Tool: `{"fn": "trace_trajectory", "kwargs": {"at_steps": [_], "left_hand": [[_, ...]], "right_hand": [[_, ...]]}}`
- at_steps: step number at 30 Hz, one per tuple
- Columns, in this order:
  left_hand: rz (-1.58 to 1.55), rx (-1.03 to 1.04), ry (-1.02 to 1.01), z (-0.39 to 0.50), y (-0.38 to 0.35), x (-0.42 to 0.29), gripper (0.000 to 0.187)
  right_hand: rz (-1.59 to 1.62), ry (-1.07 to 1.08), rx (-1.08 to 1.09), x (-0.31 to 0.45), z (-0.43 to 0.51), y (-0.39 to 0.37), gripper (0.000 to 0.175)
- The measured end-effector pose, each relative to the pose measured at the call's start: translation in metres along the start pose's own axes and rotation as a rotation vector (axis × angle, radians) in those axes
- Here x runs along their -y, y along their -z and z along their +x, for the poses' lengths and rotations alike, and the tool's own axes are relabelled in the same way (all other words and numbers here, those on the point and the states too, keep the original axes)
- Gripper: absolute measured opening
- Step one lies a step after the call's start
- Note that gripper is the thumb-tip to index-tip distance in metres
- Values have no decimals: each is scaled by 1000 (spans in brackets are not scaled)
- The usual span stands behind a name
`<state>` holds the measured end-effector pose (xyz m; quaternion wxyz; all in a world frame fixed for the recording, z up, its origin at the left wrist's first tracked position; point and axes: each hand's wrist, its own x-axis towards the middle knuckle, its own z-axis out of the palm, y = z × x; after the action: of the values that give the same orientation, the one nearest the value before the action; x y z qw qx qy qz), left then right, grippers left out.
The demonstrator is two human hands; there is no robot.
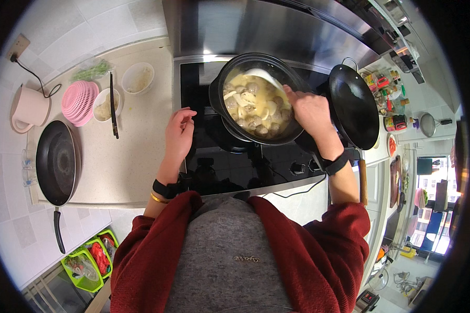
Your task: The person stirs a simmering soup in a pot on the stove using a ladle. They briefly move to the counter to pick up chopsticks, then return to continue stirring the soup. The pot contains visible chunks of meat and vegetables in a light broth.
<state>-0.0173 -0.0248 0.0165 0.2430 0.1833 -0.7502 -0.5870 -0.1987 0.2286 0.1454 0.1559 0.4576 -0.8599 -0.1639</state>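
My right hand [308, 111] grips the handle of a white ladle [263, 74], whose head lies partly in the broth of a black pot [216, 92]. Meatballs [254, 121] and sliced pale mushrooms [244, 98] float in the yellowish broth. The pot is on a black glass cooktop [227, 172]. To the left of the pot, my left hand [181, 131] hovers with bent fingers over the cooktop's left edge, holding nothing.
A black wok [352, 105] stands right of the pot, near several seasoning bottles [395, 122]. On the left counter are a frying pan [58, 162], a pink colander [79, 102], two white bowls [144, 89] and dark chopsticks [112, 105]. Green baskets [84, 276] sit below.
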Motion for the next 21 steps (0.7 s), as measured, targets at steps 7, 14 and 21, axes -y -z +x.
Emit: {"fn": "trace_trajectory", "kwargs": {"at_steps": [7,14,21], "left_hand": [[11,4,-10,2,-1,-1,18],[-9,-9,5,1,1,2,19],[-17,-2,0,-1,-2,5,19]], "right_hand": [[315,114,51,8,-2,8,41],[309,204,25,-8,-29,43,34],[-4,146,-176,-22,5,22,39]]}}
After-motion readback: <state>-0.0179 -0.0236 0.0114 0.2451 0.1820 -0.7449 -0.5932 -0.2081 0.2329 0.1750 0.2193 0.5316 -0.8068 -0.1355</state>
